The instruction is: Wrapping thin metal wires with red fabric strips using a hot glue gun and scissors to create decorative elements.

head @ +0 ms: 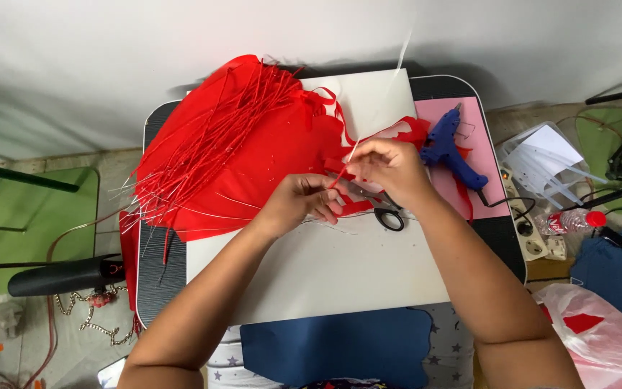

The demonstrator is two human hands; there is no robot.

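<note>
just above the scissors (386, 209), left hand (304, 202) and right hand (390, 167) both pinch a thin red-wrapped wire (341, 171).

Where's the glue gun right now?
In the head view, the blue glue gun lies on the pink sheet at the table's far right, just beyond the right hand and up-right of the black-handled scissors.

Pink-white plastic bag (599, 335) lies lower right, bottle label (566, 221) above.
</note>
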